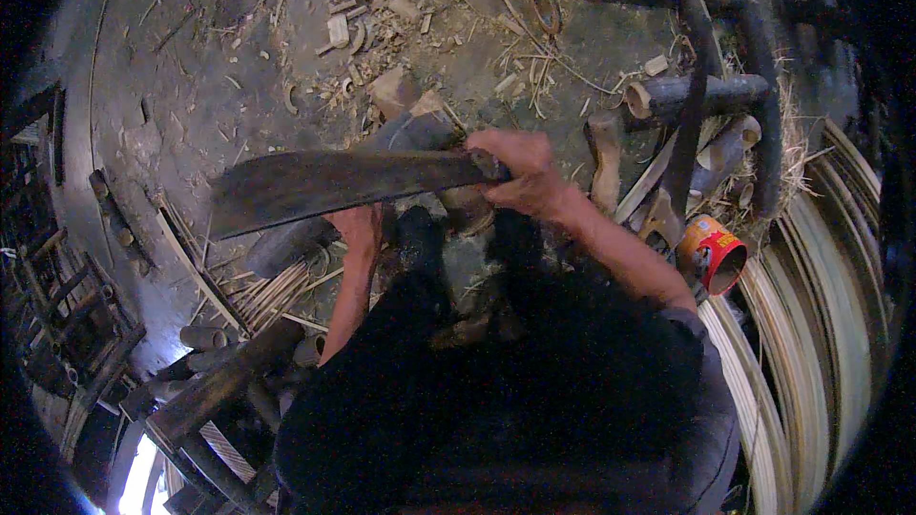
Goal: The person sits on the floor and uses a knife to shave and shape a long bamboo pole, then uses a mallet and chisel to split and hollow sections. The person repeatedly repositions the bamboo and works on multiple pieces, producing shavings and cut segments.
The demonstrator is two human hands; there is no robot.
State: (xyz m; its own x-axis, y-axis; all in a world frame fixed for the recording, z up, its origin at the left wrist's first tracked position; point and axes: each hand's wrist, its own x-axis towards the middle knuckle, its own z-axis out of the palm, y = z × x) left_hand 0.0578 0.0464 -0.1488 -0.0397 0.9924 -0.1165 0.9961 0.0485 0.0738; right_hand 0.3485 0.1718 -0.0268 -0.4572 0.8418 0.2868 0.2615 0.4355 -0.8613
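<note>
Dark clothes (496,391) covered the person's lap, and just beyond them one broad knife (343,186) hung crosswise, its wide end pointing left and its long lower edge passing over the left hand (357,223). The right hand (520,170) had its fingers clamped on the knife's handle. I couldn't tell how the left fingers stood, since the blade hid them; a grey log (291,246) showed near that hand. Most room for moving was off the blade's end, where the floor (210,100) stretched left, thinly scattered with scraps. Things were tighter on the right: long strips (811,300) curved along that side, and one red tin (714,256) sat between them and the right forearm. I counted at least three cut tubes (701,95) at the upper right. One bundle of sticks (279,296) lay at the left, and chips (405,10), too many to count, littered the floor ahead.
</note>
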